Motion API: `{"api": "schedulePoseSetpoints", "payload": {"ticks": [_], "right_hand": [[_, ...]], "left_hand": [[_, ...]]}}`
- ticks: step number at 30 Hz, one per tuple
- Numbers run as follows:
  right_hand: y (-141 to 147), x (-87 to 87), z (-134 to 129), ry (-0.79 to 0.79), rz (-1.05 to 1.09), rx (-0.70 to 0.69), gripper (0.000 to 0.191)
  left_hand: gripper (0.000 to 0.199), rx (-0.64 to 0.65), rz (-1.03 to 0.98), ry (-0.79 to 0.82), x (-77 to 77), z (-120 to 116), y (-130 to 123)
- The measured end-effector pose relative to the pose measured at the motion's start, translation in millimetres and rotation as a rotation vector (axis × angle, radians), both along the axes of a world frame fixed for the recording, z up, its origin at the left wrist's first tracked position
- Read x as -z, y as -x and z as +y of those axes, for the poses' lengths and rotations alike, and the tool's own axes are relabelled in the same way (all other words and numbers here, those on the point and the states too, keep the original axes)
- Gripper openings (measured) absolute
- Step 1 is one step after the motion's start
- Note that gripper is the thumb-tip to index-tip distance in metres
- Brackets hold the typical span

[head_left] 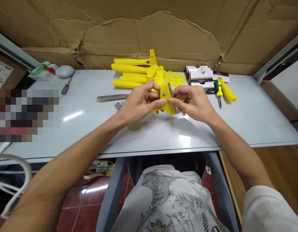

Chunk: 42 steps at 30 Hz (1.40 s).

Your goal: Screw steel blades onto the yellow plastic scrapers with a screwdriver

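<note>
Between my two hands, above the front part of the table, is a yellow scraper (pixel 166 102) with a screw in its head. My left hand (pixel 144 98) is closed round its left side, thumb on the yellow plastic. A grey metal blade (pixel 175 108) lies along the scraper's right edge, and my right hand (pixel 191 100) pinches it between thumb and fingers. Behind my hands lies a pile of yellow scraper handles (pixel 131 69) beside loose yellow plastic pieces (pixel 174 76). Close to my left wrist are a small heap of screws (pixel 118 105) and a stack of flat metal blades (pixel 111 98).
Stacked black-and-white cards (pixel 199 75) stand at the back right, near a green-and-yellow screwdriver (pixel 218 92) and a yellow tube-shaped piece (pixel 228 91). A second screwdriver (pixel 65 88), a white rounded object (pixel 65 71) and a small box (pixel 42 71) are at the left. Cardboard (pixel 149 32) walls the back.
</note>
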State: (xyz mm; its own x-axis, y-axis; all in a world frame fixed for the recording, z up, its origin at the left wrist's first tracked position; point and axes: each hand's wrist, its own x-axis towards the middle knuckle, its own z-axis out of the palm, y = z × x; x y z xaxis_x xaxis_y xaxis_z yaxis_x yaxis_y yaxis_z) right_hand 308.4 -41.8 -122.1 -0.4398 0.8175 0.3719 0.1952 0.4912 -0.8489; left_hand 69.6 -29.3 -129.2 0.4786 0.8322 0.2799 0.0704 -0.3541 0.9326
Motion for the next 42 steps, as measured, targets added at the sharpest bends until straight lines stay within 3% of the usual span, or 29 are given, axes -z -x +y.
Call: {"api": "schedulePoseSetpoints", "payload": {"ticks": [8, 15, 24, 31, 34, 39, 42], "right_hand": [[2.6, -2.8, -3.5, -0.105, -0.028, 0.06, 0.06], [4.4, -1.1, -2.9, -0.132, -0.012, 0.044, 0.056], [-0.1, 6.0, 2.1, -0.044, 0.045, 0.022, 0.053], [-4.7, -4.1, 6.4, 0.107, 0.137, -0.098, 0.052], [-6.6, -5.4, 7.3, 0.085, 0.09, -0.066, 0.051], [3.6, 6.8, 5.5, -0.017, 0.099, 0.017, 0.049], [-3.4, 0.2, 8.8, -0.028, 0.038, 0.045, 0.046]], "left_hand": [[0.061, -0.072, 0.029, -0.013, -4.2, -4.5, 0.5], [0.062, -0.093, -0.012, -0.034, 2.4, -6.7, -2.9], [0.051, -0.114, 0.144, -0.246, 5.5, -5.9, -0.5], [0.046, -0.089, 0.164, -0.171, -4.2, -7.9, 1.2], [0.043, -0.05, 0.178, -0.139, -6.4, -8.6, 0.9], [0.037, -0.052, 0.228, -0.166, -1.8, -5.2, 3.3], [0.032, -0.066, 0.247, -0.211, 0.6, -4.3, 3.6]]}}
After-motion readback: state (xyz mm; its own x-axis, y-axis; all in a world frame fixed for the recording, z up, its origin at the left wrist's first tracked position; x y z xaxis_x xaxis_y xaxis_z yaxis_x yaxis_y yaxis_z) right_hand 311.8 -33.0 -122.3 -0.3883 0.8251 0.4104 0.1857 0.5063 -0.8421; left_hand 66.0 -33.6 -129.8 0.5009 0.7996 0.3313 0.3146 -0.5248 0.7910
